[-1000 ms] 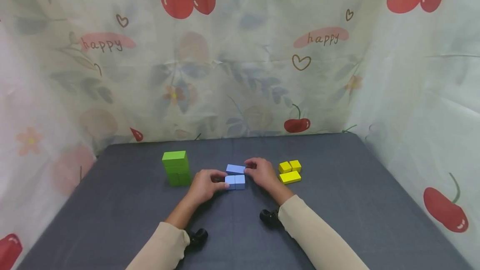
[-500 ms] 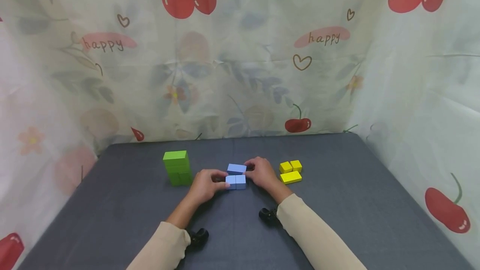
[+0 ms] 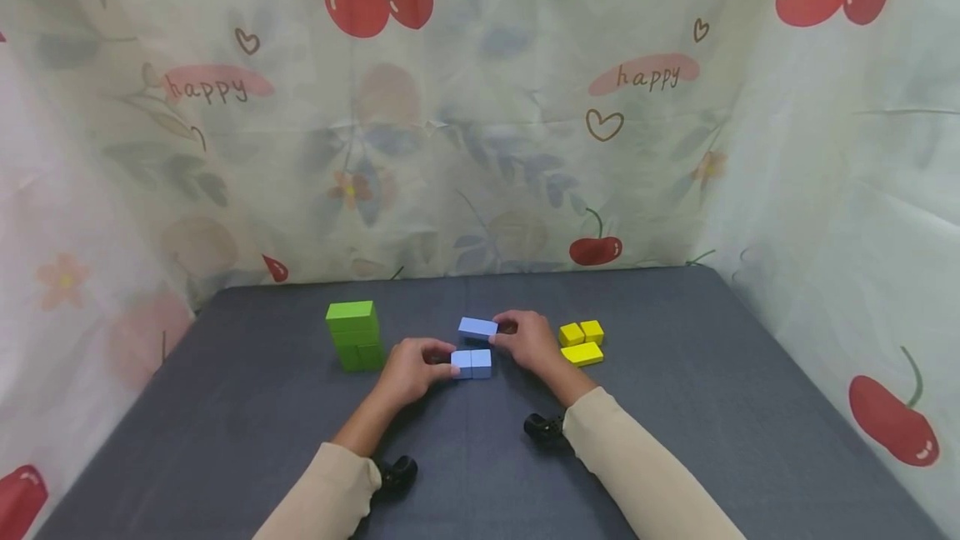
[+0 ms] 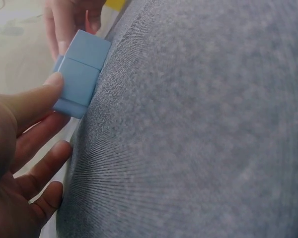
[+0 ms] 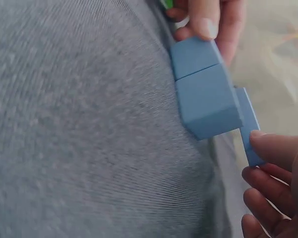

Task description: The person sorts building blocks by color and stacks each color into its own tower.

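Note:
Two small blue blocks (image 3: 471, 364) stand side by side on the dark cloth, their sides touching. My left hand (image 3: 408, 369) pinches the left end of this pair, thumb on the near face and fingers behind, as the left wrist view (image 4: 30, 134) also shows. Just behind the pair is a longer blue block (image 3: 477, 328), slightly slanted. Thumb and fingers of my right hand (image 3: 528, 340) pinch its right end. In the right wrist view the long block (image 5: 249, 126) is partly hidden by the pair; whether it touches the cloth I cannot tell.
A stack of green blocks (image 3: 354, 336) stands left of my left hand. Right of my right hand lie two small yellow blocks (image 3: 581, 333) and one longer yellow block (image 3: 581, 355). A patterned curtain (image 3: 480, 148) encloses the dark table (image 3: 465, 473) behind and at the sides.
The long blue block has shifted away from the pair, towards the back and a little right, in my right hand. My left hand and the pair have stayed in place.

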The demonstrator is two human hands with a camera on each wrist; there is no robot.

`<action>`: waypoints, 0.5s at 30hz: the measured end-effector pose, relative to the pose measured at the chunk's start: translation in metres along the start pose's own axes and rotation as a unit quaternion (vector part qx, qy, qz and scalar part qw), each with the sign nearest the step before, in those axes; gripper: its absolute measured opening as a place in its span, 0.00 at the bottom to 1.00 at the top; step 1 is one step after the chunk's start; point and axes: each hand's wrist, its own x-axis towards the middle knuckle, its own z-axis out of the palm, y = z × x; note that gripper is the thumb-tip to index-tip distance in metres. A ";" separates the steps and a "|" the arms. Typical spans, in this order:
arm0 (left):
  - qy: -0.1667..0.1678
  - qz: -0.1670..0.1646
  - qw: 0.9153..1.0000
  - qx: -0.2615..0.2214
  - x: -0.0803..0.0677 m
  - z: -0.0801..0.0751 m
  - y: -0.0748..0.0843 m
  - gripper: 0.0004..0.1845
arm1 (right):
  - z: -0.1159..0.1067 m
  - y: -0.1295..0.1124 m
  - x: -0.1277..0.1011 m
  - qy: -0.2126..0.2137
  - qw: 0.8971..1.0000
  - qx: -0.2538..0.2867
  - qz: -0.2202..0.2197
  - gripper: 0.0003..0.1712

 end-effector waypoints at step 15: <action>0.002 0.002 1.000 0.001 -0.002 0.001 0.001 0.16 | -0.014 -0.008 -0.022 -0.031 0.999 -0.013 -0.022 0.18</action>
